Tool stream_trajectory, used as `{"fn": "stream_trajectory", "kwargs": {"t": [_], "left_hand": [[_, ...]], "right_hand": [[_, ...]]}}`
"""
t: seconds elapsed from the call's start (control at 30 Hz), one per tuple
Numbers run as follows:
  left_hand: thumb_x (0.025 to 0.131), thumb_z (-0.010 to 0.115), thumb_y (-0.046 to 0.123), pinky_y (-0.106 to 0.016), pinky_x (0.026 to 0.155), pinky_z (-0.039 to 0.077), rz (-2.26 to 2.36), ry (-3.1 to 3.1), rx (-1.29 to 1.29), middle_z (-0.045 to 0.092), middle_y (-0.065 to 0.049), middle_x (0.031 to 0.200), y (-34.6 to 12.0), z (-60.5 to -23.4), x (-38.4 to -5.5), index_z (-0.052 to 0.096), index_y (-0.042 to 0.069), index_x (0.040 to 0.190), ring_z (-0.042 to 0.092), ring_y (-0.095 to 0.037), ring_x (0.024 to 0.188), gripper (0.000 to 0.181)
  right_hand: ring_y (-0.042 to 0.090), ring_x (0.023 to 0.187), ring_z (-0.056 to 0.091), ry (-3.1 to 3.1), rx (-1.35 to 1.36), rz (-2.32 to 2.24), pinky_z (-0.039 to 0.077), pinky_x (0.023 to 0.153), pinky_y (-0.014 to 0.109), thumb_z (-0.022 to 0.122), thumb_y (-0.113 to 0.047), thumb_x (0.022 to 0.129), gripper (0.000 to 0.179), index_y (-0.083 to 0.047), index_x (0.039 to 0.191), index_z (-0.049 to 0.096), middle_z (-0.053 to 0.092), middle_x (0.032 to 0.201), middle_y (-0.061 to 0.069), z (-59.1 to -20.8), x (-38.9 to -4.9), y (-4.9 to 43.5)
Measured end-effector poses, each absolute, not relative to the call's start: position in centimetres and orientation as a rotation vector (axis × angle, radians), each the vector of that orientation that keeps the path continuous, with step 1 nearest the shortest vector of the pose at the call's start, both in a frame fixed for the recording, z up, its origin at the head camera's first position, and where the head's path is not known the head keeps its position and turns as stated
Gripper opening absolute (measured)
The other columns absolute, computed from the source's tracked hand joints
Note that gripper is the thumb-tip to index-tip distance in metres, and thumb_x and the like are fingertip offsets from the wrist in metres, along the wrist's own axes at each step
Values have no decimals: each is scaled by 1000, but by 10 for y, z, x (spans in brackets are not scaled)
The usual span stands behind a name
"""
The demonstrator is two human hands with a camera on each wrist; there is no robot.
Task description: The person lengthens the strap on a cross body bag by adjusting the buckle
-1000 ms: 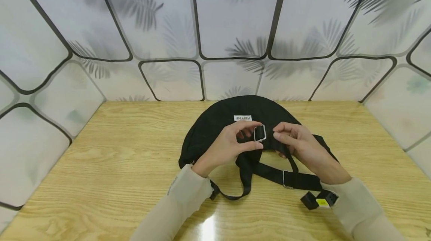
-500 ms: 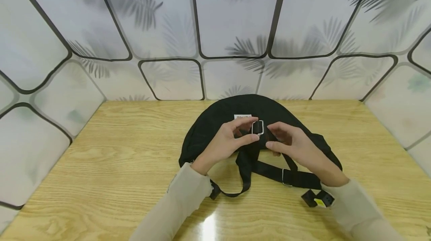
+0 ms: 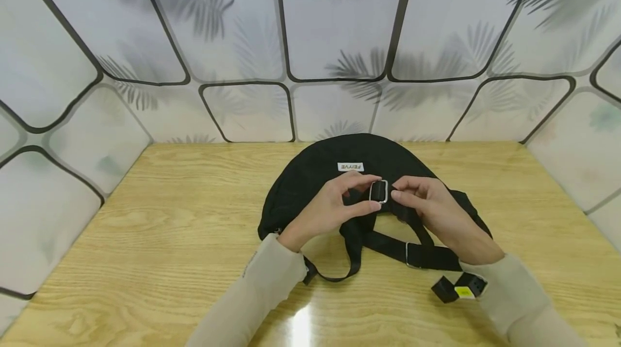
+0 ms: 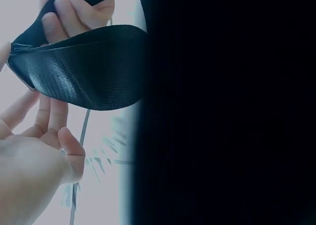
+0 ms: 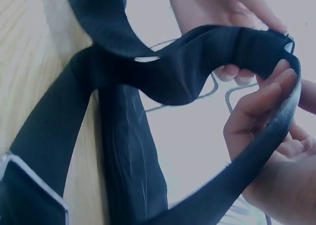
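A black half-moon bag (image 3: 310, 185) with a white label (image 3: 350, 167) lies on the wooden table. Over it, my left hand (image 3: 327, 204) pinches a silver slide buckle (image 3: 386, 192) between thumb and forefinger, with black webbing threaded through. Just to the right, my right hand (image 3: 436, 209) pinches the black strap (image 5: 256, 156) close to that buckle. The left wrist view shows the webbing (image 4: 89, 71) bulging in a loop beside the left fingers; black covers the right part of that view.
Another silver buckle (image 3: 407, 255) sits on the strap lying along the table (image 3: 170, 239). Black wrist devices (image 3: 445, 289) are near the right sleeve (image 3: 509, 287). A patterned backdrop (image 3: 339, 29) rises behind the table's far edge.
The right fingers, spread apart half a second ago, have come together on the strap. The left hand and buckle moved left and up, then back right and down.
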State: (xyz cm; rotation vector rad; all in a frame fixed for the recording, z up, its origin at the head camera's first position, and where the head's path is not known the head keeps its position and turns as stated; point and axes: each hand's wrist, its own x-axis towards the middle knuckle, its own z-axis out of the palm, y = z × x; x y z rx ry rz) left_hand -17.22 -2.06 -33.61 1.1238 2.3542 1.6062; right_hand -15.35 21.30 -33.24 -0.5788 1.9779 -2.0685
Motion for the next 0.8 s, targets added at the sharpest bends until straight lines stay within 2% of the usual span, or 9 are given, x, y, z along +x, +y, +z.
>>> {"fn": "stream_trajectory", "kwargs": {"t": [0.2,0.5,0.6,0.7,0.8], "left_hand": [[95,74,13,-30,81,40,1601,2345,1188,62,-2,110,-17,-337,-171,63,4,135,56,-13,100,43],[95,74,12,-33,88,42,1640,2416,1211,63,-6,115,-22,-333,-172,62,3,136,56,-13,105,43],[94,74,12,-34,89,43,1659,2425,1198,63,-6,115,-23,-333,-174,62,3,135,56,-14,105,43],[94,74,11,-34,89,43,1662,2414,1210,63,-7,114,-23,-334,-174,62,2,135,56,-14,105,43],[94,74,11,-34,89,44,1657,2409,1223,63,-7,114,-23,-333,-175,62,1,135,56,-14,105,43]], "right_hand": [[11,66,59,1870,-588,-2092,50,62,26,52,1,104,25,-11,94,72,68,81,-2,-332,-152,209],[10,74,58,1772,-763,-1994,51,67,24,46,2,106,29,-10,104,72,64,90,-3,-335,-161,225],[12,69,50,1813,-796,-1941,44,62,24,47,5,104,30,-12,105,72,59,86,-6,-340,-164,232],[20,63,39,1854,-832,-1911,31,57,33,47,7,103,32,-14,103,71,50,78,-6,-342,-165,235],[25,61,31,1871,-855,-1917,24,59,39,47,9,102,33,-15,101,70,44,72,-4,-341,-164,233]]}}
